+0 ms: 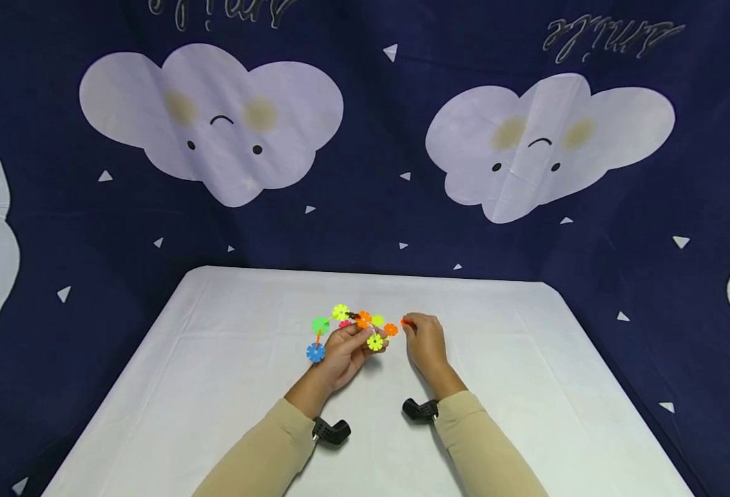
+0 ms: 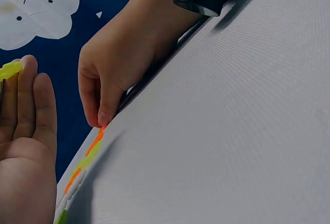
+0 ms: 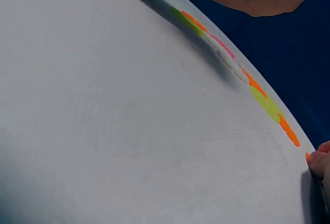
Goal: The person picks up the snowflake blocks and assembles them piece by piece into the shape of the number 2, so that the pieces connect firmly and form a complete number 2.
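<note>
My left hand (image 1: pixel 346 352) holds a linked chain of bright plastic snowflake discs, with its thumb against the pieces and its palm turned up. In the head view the chain runs from a blue disc (image 1: pixel 315 352) by the wrist, through a green disc (image 1: pixel 320 325) and a yellow disc (image 1: pixel 340 313), to an orange disc (image 1: pixel 391 330) at its right end. Right beside that end, my right hand (image 1: pixel 425 338) pinches another orange disc (image 3: pixel 308 157) between thumb and fingertips. A narrow gap shows between the two orange discs in the right wrist view. Fingers hide part of the chain.
Both hands are above a table (image 1: pixel 228 414) with a white cover. Behind it hangs a dark blue cloth (image 1: pixel 371 138) printed with clouds and small triangles. Black wrist cameras (image 1: pixel 332 431) sit on both wrists.
</note>
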`<state>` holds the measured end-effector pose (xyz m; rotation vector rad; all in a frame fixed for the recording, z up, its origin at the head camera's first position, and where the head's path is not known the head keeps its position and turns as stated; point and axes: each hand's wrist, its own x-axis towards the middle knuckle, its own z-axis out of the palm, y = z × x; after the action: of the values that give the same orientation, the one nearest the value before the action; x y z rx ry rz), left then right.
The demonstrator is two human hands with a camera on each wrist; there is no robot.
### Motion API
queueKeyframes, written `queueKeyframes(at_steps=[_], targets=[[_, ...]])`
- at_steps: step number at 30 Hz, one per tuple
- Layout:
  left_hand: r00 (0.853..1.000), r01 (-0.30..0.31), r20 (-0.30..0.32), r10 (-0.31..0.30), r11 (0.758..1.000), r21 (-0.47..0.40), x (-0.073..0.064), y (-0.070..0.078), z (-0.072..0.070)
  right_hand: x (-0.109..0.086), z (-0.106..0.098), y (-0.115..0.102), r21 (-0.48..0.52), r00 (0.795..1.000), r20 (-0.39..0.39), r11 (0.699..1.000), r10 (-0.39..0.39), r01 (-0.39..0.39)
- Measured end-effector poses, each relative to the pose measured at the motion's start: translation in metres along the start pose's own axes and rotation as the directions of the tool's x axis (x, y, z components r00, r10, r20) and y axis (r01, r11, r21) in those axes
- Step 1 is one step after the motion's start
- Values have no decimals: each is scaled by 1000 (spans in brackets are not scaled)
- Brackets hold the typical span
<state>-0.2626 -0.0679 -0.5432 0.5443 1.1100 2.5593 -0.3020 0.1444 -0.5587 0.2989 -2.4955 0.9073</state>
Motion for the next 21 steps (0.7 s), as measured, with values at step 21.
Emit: queueKeyframes(at_steps=[21], targets=[[997,74,-20,-73,996,58,0,4,1,-12,-7,-6,42,998,-37,998,45,-44]])
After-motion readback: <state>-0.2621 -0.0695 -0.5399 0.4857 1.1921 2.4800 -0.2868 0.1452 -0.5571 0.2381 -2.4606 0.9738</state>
